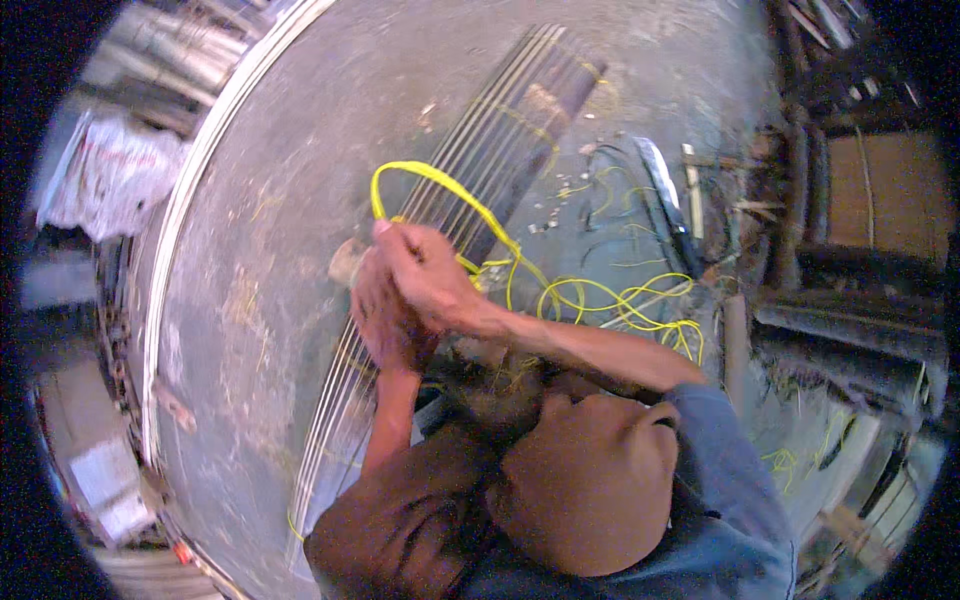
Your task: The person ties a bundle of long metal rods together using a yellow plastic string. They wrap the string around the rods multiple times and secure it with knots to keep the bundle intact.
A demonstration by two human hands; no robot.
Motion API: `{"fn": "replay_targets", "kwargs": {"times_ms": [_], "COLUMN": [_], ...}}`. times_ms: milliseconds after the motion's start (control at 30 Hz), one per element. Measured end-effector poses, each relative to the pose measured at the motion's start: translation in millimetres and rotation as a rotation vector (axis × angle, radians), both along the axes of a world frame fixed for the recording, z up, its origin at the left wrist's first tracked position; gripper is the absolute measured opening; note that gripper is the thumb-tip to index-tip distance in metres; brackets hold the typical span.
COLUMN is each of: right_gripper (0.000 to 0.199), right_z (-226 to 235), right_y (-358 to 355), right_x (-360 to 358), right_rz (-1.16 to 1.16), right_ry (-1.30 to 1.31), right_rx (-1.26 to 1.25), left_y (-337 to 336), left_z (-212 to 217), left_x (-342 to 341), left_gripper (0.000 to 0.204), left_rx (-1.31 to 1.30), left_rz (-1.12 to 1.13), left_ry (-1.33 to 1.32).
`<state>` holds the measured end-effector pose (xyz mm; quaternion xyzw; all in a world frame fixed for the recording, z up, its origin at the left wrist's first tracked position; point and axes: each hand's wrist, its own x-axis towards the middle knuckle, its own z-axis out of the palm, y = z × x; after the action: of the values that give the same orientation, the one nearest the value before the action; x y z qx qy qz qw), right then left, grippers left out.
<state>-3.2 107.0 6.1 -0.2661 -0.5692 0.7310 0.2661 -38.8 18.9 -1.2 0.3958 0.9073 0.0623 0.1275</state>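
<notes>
A yellow cord (pixel 447 184) rises in a wide loop from where my two hands meet and runs down to the right. My right hand (pixel 436 272) is closed on the cord, crossing in front of the left. Pressed against it, my left hand (pixel 384 310) has its fingers curled; what they hold is hidden and slightly blurred. Both hands are over a long row of thin, pale strips (pixel 478 128) lying parallel and slanting across the floor. Yellow cord also crosses the strips in places. Beside my left hand is a tan, rounded piece (pixel 345 262), partly covered.
Loose yellow cord (pixel 625 302) lies tangled on the floor to the right. Beyond it is a long curved blade (pixel 660 185) with a dark handle. A long pale pole (pixel 185 215) runs along the left, with a white sack (pixel 110 175) behind it. Dark timbers (pixel 790 200) stand at right.
</notes>
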Motion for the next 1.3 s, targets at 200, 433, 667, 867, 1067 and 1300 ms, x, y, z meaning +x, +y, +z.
{"fn": "replay_targets", "kwargs": {"times_ms": [200,433,667,867,1067,1300], "right_gripper": [0.031,0.037,0.039,0.044,0.040,0.032], "right_z": [15.7,12.5,-90.3,-47.4,-48.6,-110.7], "right_y": [-21.8,-11.3,-12.6,24.4,9.2,-26.4], "right_x": [62.3,87.5,191.6,261.4,159.0,130.1], "right_rz": [0.189,0.134,-0.175,0.883,0.444,0.450], "right_ry": [0.028,-0.064,-0.206,-0.693,-0.188,-0.232], "right_rx": [0.371,-0.103,-0.191,0.179,0.684,-0.055], "left_y": [-30.8,-18.8,-35.8,-64.5,-82.9,-63.6], "left_z": [-55.1,-15.7,-27.6,-72.1,-151.1,-88.4], "left_x": [-0.4,-19.4,14.6,56.8,100.5,77.0], "left_gripper": [0.057,0.019,0.011,0.011,0.016,0.013], "left_rx": [0.100,0.663,0.464,0.232,0.246,0.110], "left_rz": [-0.148,-0.453,-0.972,-1.079,-0.966,-1.047], "left_ry": [0.487,0.031,-0.078,-0.198,-0.419,-0.689]}}
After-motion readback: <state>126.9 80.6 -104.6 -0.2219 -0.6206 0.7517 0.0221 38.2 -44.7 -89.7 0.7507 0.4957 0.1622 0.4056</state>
